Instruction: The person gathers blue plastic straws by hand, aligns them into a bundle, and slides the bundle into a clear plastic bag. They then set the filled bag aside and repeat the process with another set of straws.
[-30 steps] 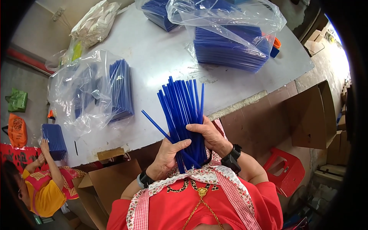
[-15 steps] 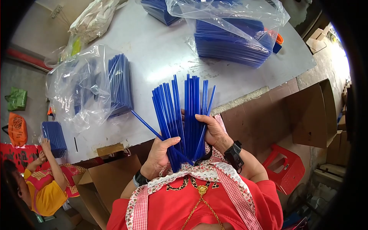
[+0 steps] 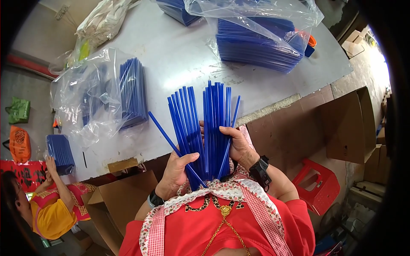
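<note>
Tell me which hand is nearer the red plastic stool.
Right. The right hand grips the blue straws on the side toward the red stool; the left hand sits beyond the bundle, farther away.

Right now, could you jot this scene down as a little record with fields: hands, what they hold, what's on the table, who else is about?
left hand: left hand grips the fan of blue sticks low down
right hand: right hand steadies the same fan
table: grey table bears a clear bag of blue sticks and a loose blue stack
floor: red stool, cardboard box
others: a seated person, lower left
</note>
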The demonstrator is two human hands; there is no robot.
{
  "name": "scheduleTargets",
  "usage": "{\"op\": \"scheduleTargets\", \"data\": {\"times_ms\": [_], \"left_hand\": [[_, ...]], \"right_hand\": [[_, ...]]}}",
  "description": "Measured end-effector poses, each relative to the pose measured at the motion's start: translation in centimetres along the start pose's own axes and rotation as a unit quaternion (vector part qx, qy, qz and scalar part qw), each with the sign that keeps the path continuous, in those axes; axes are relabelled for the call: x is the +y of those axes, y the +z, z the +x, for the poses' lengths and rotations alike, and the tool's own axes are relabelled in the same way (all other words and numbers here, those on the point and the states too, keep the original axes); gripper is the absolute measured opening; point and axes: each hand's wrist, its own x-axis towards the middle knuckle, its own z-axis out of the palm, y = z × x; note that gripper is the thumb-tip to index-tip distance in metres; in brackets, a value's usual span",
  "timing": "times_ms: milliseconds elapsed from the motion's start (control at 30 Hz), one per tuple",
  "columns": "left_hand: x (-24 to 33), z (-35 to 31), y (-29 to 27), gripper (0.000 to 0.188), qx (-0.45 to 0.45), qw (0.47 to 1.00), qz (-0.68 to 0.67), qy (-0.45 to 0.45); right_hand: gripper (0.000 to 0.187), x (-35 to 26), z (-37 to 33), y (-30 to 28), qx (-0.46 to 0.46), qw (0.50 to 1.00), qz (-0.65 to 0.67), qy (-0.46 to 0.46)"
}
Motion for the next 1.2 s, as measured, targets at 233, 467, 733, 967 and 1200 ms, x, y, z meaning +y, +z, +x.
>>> {"op": "scheduleTargets", "data": {"times_ms": [233, 467, 733, 967, 1200], "left_hand": [[0.3, -0.2, 0.5, 0.057, -0.01, 1.0, -0.015, -0.012], [-0.7, 0.3, 0.5, 0.053, 0.005, 0.999, 0.034, 0.005], [-0.4, 1.8, 1.2, 0.068, -0.036, 0.981, 0.154, 0.116], [-0.5, 1.6, 0.3, 0.059, -0.055, 0.998, 0.041, 0.017], [0.1, 1.1, -0.2, 0.046, -0.043, 0.999, 0.001, -0.021]], "right_hand": [[0.063, 0.3, 0.2, -0.6, -0.019, 1.0, 0.015, 0.016], [0.062, 0.8, 0.3, -0.3, 0.014, 0.999, -0.049, 0.012], [0.057, 0.6, 0.4, 4.0, 0.019, 0.966, -0.238, -0.094], [0.055, -0.9, 1.1, 1.8, -0.014, 0.997, -0.072, 0.022], [0.049, 0.1, 1.2, 0.7, -0.061, 0.996, 0.046, 0.038]]}}
